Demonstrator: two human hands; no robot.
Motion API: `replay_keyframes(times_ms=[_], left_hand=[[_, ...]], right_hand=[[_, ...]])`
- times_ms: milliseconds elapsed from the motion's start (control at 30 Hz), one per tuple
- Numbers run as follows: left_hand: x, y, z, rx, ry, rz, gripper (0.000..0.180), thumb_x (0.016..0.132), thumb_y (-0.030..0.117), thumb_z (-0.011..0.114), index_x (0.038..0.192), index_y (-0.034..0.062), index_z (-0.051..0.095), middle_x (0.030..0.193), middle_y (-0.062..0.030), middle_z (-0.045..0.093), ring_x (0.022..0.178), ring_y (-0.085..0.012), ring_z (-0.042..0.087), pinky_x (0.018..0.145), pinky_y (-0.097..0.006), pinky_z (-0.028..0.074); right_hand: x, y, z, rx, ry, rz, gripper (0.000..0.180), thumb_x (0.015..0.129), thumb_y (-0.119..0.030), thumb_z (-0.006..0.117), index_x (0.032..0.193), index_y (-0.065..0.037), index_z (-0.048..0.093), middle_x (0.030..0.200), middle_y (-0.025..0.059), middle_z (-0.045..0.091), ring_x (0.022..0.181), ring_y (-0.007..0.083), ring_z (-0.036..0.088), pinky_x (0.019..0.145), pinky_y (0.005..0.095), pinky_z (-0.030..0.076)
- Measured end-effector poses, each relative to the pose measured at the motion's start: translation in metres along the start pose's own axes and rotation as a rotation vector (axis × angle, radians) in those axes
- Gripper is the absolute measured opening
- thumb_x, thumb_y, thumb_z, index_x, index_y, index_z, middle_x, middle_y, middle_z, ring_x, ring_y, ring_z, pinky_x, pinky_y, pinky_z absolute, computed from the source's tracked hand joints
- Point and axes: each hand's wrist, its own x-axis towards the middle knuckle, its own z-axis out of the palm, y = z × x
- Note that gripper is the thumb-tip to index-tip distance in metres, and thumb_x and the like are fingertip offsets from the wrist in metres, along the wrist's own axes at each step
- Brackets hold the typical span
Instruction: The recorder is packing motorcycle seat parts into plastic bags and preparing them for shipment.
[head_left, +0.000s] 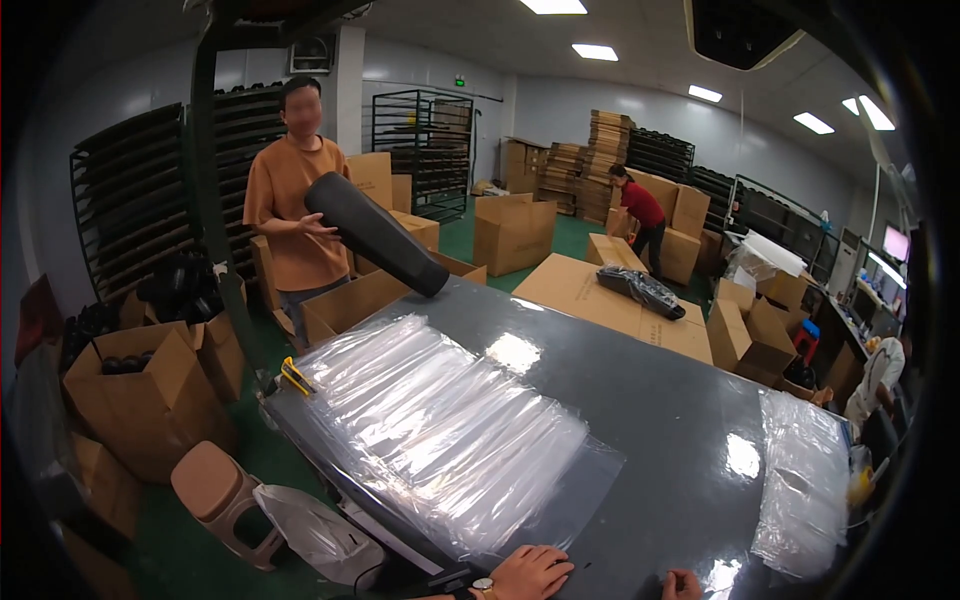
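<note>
My left hand (535,574), with a watch (483,584) at the wrist, lies flat on the dark grey table (660,430) at its near edge. Its fingers are open and hold nothing. Just beyond it, a wide layer of clear plastic bags (450,430) overlaps across the table's left half. My right hand (683,586) shows only partly at the lower edge. Its fingers are curled closed, and I see nothing in them. Across the table, a person in an orange shirt (300,190) holds a long black tapered part (375,235), its lower end at the tabletop.
A yellow cutter knife (296,375) lies at the table's left corner. More clear bags (800,485) are stacked at the right end. A bagged black part (640,290) rests on a large carton (590,305) behind. A stool (215,490) stands left; another person (640,210) bends over boxes.
</note>
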Motion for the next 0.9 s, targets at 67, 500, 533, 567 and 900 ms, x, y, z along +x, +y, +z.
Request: replay_keyframes(times_ms=[67, 500, 533, 567, 900], left_hand=[[0.000, 0.000, 0.000, -0.003, -0.006, 0.004, 0.018, 0.083, 0.021, 0.066, 0.098, 0.0121, 0.065, 0.102, -0.0085, 0.061, 0.099, -0.0285, 0.058, 0.087, -0.042, 0.043], [0.001, 0.001, 0.000, 0.020, 0.010, 0.007, 0.018, 0.082, 0.021, 0.067, 0.097, 0.0122, 0.065, 0.101, -0.0080, 0.061, 0.097, -0.0278, 0.058, 0.086, -0.041, 0.044], [0.002, 0.002, 0.001, 0.026, 0.008, 0.006, 0.018, 0.082, 0.021, 0.067, 0.097, 0.0123, 0.065, 0.101, -0.0079, 0.061, 0.098, -0.0278, 0.058, 0.086, -0.041, 0.044], [0.001, 0.001, 0.002, 0.023, 0.011, 0.005, 0.018, 0.082, 0.021, 0.067, 0.097, 0.0123, 0.065, 0.101, -0.0079, 0.061, 0.098, -0.0278, 0.058, 0.086, -0.041, 0.044], [0.000, 0.001, 0.000, 0.017, 0.010, -0.002, 0.018, 0.082, 0.021, 0.067, 0.097, 0.0121, 0.066, 0.100, -0.0075, 0.061, 0.099, -0.0276, 0.058, 0.087, -0.041, 0.044]], right_hand=[[0.000, 0.000, -0.001, -0.005, 0.006, -0.014, 0.020, 0.090, -0.017, 0.065, 0.099, 0.000, 0.068, 0.086, 0.0156, 0.068, 0.079, 0.0267, 0.065, 0.074, 0.0370, 0.051], [0.000, -0.006, -0.002, -0.042, 0.027, -0.053, 0.021, 0.089, -0.017, 0.066, 0.098, 0.001, 0.069, 0.086, 0.0179, 0.070, 0.079, 0.0297, 0.067, 0.074, 0.0382, 0.052], [0.001, -0.005, -0.002, -0.037, 0.024, -0.050, 0.021, 0.089, -0.017, 0.066, 0.098, 0.001, 0.069, 0.086, 0.0179, 0.070, 0.079, 0.0297, 0.067, 0.074, 0.0382, 0.052], [0.001, -0.006, -0.002, -0.021, 0.023, -0.026, 0.021, 0.089, -0.017, 0.066, 0.098, 0.001, 0.069, 0.086, 0.0178, 0.070, 0.079, 0.0297, 0.067, 0.074, 0.0383, 0.052], [0.000, -0.019, -0.005, -0.091, 0.044, -0.069, 0.019, 0.088, -0.017, 0.066, 0.096, 0.000, 0.070, 0.084, 0.0170, 0.070, 0.078, 0.0293, 0.067, 0.072, 0.0383, 0.052]])
